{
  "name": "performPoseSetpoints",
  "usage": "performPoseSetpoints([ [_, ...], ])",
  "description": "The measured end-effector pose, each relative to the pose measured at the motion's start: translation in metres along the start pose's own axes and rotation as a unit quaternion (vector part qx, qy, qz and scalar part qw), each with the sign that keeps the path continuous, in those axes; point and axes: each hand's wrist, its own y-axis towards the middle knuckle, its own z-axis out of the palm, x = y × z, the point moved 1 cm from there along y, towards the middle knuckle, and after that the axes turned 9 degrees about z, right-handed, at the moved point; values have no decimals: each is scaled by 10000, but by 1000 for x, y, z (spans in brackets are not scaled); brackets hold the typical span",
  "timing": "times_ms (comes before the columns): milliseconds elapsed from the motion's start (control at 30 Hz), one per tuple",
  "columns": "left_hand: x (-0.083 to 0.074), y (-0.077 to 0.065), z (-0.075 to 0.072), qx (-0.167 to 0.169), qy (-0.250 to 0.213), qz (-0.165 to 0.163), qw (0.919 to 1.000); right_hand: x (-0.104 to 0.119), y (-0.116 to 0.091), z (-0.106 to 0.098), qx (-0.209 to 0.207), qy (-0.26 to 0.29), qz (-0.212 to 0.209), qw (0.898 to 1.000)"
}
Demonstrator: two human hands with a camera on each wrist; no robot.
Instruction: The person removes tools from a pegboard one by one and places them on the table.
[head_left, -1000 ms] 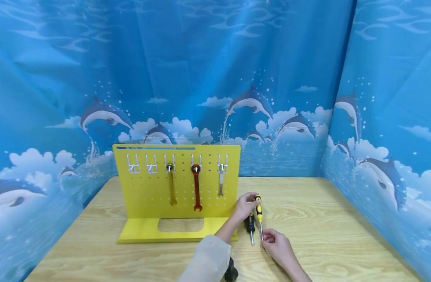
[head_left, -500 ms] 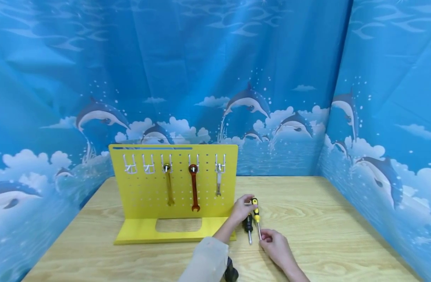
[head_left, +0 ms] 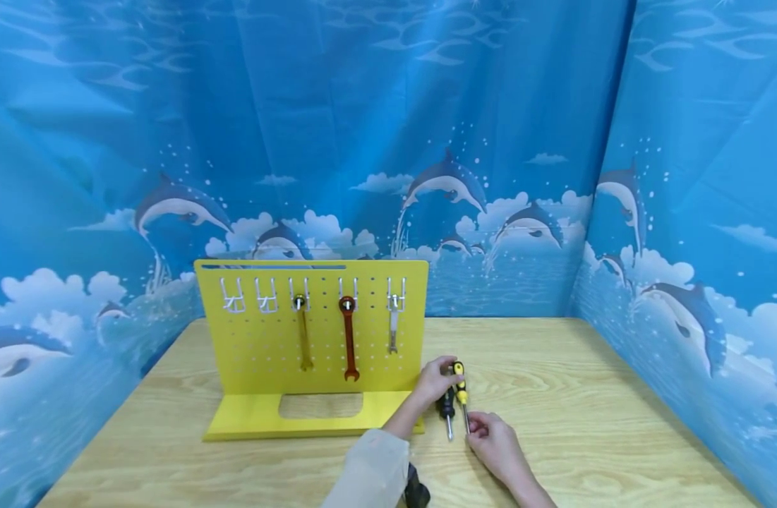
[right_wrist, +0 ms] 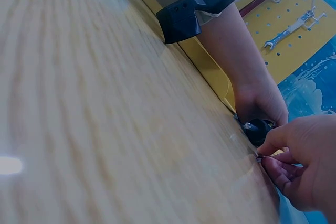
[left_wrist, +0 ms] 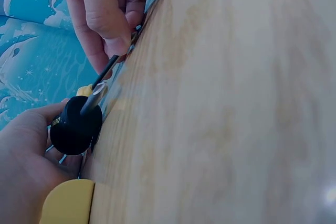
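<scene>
Where the wood-grain counter (head_left: 566, 409) backs onto a dolphin-printed curtain (head_left: 363, 141), a yellow-and-black screwdriver (head_left: 462, 396) sits in two pinched grips, the left hand (head_left: 433, 382) at its handle, the right hand (head_left: 497, 442) at its shaft, with a black screwdriver (head_left: 447, 404) and yellow pegboard (head_left: 267, 360) close leftward and room toward the right edge.

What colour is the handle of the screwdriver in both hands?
Yellow and black; the head view shows the screwdriver handle best.
</scene>
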Motion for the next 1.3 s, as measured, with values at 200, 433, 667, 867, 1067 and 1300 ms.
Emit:
performPoseSetpoints([
  [200,0,-1,0,75,91,42,9999,0,0,0,14,-41,26,10000],
  [433,0,-1,0,124,210,-58,9997,0,0,0,14,-47,21,10000],
  [667,0,-2,1,129,337,-12,9993,0,-1,-1,4,-71,63,10000],
  [867,-2,-1,0,189,363,-118,9991,0,0,-1,-17,-78,121,9999],
  [1067,-4,0,0,259,421,-148,9987,1,1,-2,-28,-57,175,9998],
  [1300,-5,0,-1,333,504,-150,9981,0,1,-3,-7,-99,218,9997],
])
